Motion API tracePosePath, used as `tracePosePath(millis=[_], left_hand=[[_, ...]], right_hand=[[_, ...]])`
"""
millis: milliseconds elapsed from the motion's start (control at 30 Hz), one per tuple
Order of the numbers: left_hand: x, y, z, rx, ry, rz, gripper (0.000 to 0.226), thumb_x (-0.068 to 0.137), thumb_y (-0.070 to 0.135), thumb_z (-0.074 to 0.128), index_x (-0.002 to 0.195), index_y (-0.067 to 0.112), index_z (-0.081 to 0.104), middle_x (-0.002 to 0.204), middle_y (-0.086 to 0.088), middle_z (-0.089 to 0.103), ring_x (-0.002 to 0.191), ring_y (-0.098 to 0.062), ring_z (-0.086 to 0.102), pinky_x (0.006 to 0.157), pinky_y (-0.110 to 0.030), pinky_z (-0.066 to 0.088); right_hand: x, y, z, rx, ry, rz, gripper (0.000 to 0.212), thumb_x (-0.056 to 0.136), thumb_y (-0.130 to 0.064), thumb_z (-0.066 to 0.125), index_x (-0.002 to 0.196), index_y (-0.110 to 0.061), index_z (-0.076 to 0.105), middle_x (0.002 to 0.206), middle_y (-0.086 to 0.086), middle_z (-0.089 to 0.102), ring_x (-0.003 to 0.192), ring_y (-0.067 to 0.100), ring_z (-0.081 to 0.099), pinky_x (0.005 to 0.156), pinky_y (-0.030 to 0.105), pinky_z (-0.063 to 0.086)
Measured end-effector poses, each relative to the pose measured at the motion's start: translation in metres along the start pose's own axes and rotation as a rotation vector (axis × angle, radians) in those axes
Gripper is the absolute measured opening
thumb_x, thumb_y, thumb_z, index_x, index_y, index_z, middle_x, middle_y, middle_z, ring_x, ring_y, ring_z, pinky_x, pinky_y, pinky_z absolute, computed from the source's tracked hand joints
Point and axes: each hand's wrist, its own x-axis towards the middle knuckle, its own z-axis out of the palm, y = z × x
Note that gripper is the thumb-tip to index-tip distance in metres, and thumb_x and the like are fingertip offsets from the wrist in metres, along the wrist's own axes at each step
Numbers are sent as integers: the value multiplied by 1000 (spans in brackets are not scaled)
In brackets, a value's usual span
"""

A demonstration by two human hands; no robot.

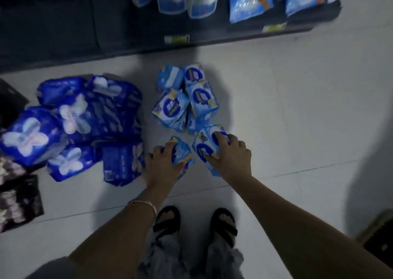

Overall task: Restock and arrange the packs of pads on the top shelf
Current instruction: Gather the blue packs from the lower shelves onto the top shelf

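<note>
Several small light-blue packs of pads lie in a heap on the pale floor below the shelf. My left hand is closed around one light-blue pack at the heap's near edge. My right hand grips another light-blue pack beside it, thumb on its near side. Both packs sit at floor level. A pile of larger dark-blue packs of pads with a white butterfly print lies to the left.
A dark bottom shelf with price tags runs across the top, holding white and blue packages. Dark packs lie at the far left. My sandalled feet stand just behind the hands. A dark box corner sits at the right.
</note>
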Motion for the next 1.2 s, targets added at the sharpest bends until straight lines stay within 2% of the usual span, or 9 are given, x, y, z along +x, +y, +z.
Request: tracePosePath(millis=[233, 400, 467, 567, 700, 867, 1033, 1133, 1200], left_hand=[[77, -22, 97, -47, 99, -23, 67, 87, 47, 60, 144, 33, 29, 140, -9, 33, 126, -35, 31, 96, -46, 39], [74, -26, 139, 112, -65, 105, 83, 94, 21, 45, 142, 28, -24, 156, -16, -14, 142, -40, -6, 107, -50, 28], [73, -27, 135, 172, -124, 108, 86, 95, 23, 44, 139, 25, -29, 155, -16, -20, 142, -40, -10, 109, -51, 27], [77, -24, 110, 173, -295, 75, 90, 94, 31, 50, 145, 29, -25, 154, -10, -23, 142, -36, -12, 109, -55, 27], [67, -14, 60, 178, -336, 84, 69, 96, 33, 47, 151, 28, 7, 156, -8, 3, 140, -32, 9, 110, -50, 25], [33, 21, -19, 189, -222, 279, 43, 99, 29, 41, 140, 19, 39, 142, -7, 38, 129, -27, 35, 100, -35, 35], [-14, 69, -121, 233, 19, 429, 29, 98, 25, 41, 123, 17, 52, 122, -5, 55, 114, -25, 49, 89, -34, 38], [-40, 97, -191, 261, 153, 496, 26, 97, 27, 41, 120, 19, 52, 117, -3, 57, 110, -24, 50, 86, -35, 36], [-57, 114, -240, 259, 195, 504, 26, 96, 27, 44, 119, 19, 51, 116, -3, 56, 111, -24, 50, 86, -35, 36]], right_hand=[[61, 3, 130, -17, 94, 51, 72, 82, -47, 64, 143, -23, 35, 143, 16, 37, 124, 40, 40, 95, 48, 36], [64, -2, 186, -127, 11, 40, 87, 89, -35, 55, 153, -17, -2, 156, 25, 0, 143, 43, 12, 110, 52, 20], [65, -1, 182, -158, -52, 41, 90, 89, -35, 53, 151, -17, -10, 156, 25, -7, 143, 42, 6, 111, 51, 18], [66, 0, 153, -191, -197, 11, 93, 90, -39, 55, 151, -19, -12, 156, 22, -10, 144, 40, 6, 110, 50, 21], [57, -3, 98, -130, -249, -32, 65, 91, -35, 52, 146, -22, 20, 150, 14, 23, 133, 36, 31, 99, 46, 35], [27, -16, 13, -164, -81, -131, 41, 94, -28, 45, 134, -17, 44, 128, 8, 50, 116, 31, 49, 89, 39, 42], [-7, -35, -91, -123, 132, -204, 34, 94, -32, 44, 122, -16, 56, 109, 8, 61, 102, 32, 57, 77, 36, 44], [-27, -49, -163, -84, 350, -216, 25, 74, -31, 55, 85, -13, 69, 69, 7, 62, 63, 32, 62, 51, 31, 45], [-41, -58, -212, -85, 435, -205, 23, 68, -34, 57, 76, -15, 68, 62, 4, 61, 56, 30, 60, 48, 28, 43]])
